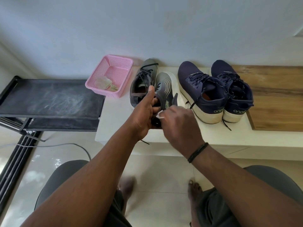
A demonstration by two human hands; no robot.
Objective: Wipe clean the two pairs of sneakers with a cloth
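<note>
A grey sneaker [164, 89] is tilted up off the white ledge [114, 122], and my left hand [145, 112] grips it at the heel opening, thumb up. My right hand [178, 123] is curled over the sneaker's heel and pinches a small white cloth [159, 115], mostly hidden under the fingers. The other grey sneaker [144, 82] lies behind on the ledge. To the right stand two navy sneakers [201, 90] [236, 90] with thick white soles, heels toward me.
A pink plastic basket [124, 63] holding a crumpled pale rag [105, 83] sits at the ledge's left end. A black shoe rack [49, 99] stands to the left. A wooden panel [275, 95] covers the ledge's right end. A cable [65, 145] lies on the tiled floor.
</note>
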